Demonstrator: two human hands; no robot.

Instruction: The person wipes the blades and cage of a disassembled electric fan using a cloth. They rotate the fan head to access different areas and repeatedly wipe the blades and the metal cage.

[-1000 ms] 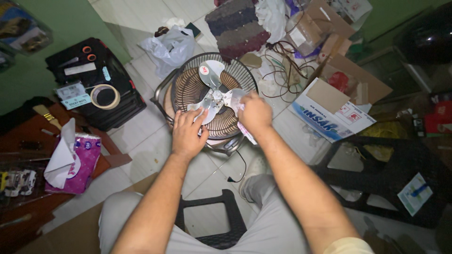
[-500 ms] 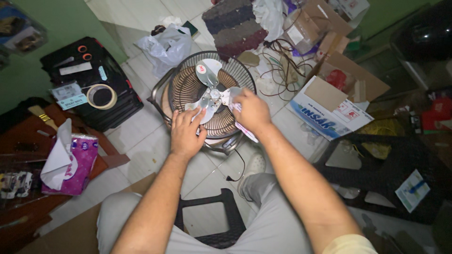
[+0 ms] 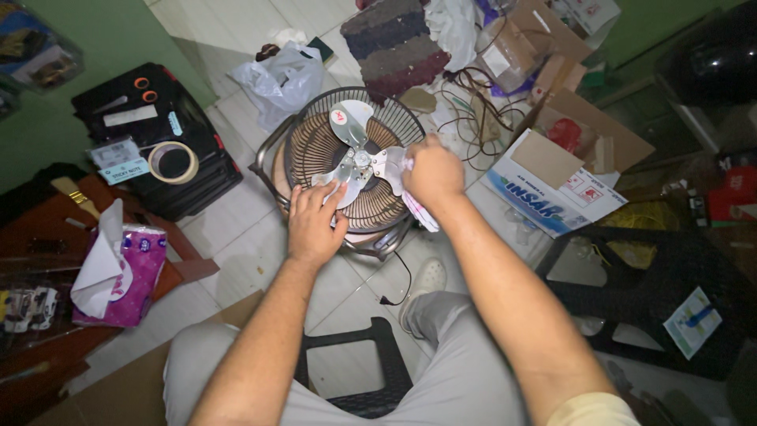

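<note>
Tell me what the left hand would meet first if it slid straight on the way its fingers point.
The left hand points up-right across the fan; its fingertips already touch a grey blade, so the centre hub likely comes next.

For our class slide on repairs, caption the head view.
Left hand steadies a metal fan blade while right hand wipes the round wire-caged floor fan with a cloth.

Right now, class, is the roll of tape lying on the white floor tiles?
No, the roll of tape rests on top of the black case.
</note>
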